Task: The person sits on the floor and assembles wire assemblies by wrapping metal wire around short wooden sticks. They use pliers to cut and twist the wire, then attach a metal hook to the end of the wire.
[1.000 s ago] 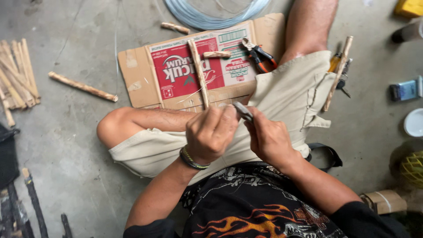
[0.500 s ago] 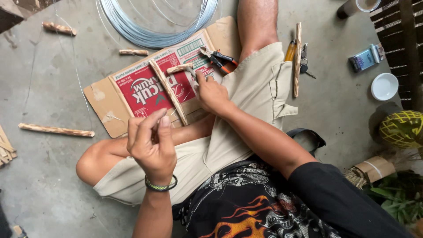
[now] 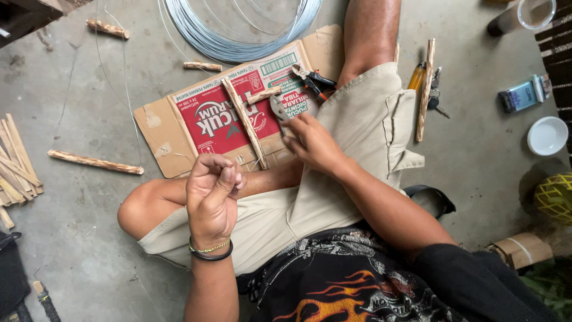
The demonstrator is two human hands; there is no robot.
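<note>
Over the bent left knee, at about 7 o'clock in the head view, the left hand (image 3: 211, 200) is raised with fingers curled and thumb pressed to forefinger; what it pinches is too thin to make out, possibly a fine wire. At centre, the right hand (image 3: 310, 143) rests on the flattened cardboard box (image 3: 173, 128), fingers closed round a small grey metal tool (image 3: 279, 108) whose tip points to 11 o'clock. Just beside that tip lies a long, rough, pale wooden stick (image 3: 244, 122), with a short stick (image 3: 263, 95) crossing its upper end. Red-and-black-handled pliers (image 3: 313, 80) lie on the cardboard at 1 o'clock of the right hand. A coil of smooth grey wire (image 3: 238, 30) sits at 12 o'clock on the concrete floor (image 3: 77, 77). Another rough stick (image 3: 95, 162) lies at 9 o'clock, a white bowl (image 3: 547, 136) at 3 o'clock.
</note>
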